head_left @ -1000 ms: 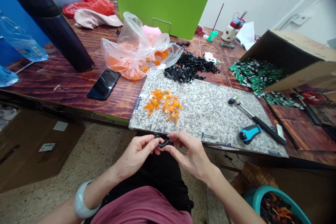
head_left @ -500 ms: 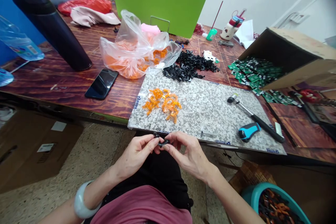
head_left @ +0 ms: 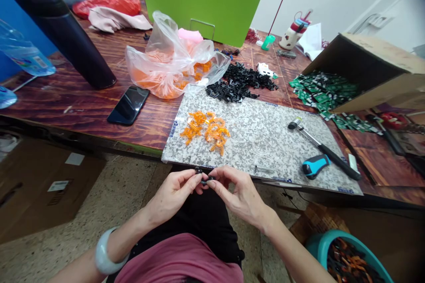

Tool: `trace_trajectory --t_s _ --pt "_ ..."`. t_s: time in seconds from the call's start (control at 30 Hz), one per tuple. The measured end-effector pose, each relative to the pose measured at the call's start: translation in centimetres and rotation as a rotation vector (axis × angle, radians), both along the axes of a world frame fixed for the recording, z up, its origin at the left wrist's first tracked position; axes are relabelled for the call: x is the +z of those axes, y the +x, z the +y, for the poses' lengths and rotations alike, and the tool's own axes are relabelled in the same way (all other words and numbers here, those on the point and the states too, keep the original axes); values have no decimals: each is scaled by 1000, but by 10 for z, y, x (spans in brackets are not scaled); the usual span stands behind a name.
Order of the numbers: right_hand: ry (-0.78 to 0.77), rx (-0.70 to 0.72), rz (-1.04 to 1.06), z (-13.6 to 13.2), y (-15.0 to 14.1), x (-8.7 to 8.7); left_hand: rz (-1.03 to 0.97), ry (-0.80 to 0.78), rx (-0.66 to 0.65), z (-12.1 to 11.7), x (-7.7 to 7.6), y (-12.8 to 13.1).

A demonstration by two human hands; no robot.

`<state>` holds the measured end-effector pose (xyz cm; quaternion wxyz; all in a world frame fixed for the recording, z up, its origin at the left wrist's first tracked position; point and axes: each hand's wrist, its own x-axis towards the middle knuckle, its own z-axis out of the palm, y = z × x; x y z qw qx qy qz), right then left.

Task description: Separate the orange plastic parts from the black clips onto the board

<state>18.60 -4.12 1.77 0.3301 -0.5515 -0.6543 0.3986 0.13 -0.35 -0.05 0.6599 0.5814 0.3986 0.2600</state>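
Note:
Between my two hands, just off the table's front edge, is a small black plastic part (head_left: 206, 181). My left hand (head_left: 175, 192) pinches its left side between thumb and fingers. Opposite it, my right hand (head_left: 235, 192) grips the right side with thumb and forefinger. Fingertips cover much of the part, so its full shape is hidden. Beyond the hands, orange translucent plastic parts (head_left: 215, 131) lie loose on a speckled grey board (head_left: 259, 128). A pile of black plastic parts (head_left: 237, 82) sits at the board's back edge.
A rubber-headed hammer (head_left: 318, 146) and a blue-black handled tool (head_left: 314, 166) lie on the board's right. Behind are a plastic bag of orange parts (head_left: 166, 75) and a cardboard box (head_left: 375, 70) spilling green circuit boards (head_left: 325, 93). A phone (head_left: 129, 105) lies left; a teal bucket (head_left: 320, 247) stands lower right.
The black part has turned slightly between my fingertips, and my right thumb has shifted a little. Both hands otherwise stay in the same place.

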Motion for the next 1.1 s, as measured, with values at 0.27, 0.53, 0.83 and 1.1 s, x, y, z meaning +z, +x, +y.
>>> trace_trajectory --t_s 0.27,0.53,0.83,1.1 --pt "-144 -27 181 -1 1 -4 -29 -32 96 4 1 3" --pt "-264 -212 636 0 -17 -13 -129 -117 245 -5 0 11" --pt "-150 -284 429 -3 -17 -17 -135 -97 175 -6 3 16" --pt "-48 -181 203 8 2 4 -51 23 -46 -3 11 10"
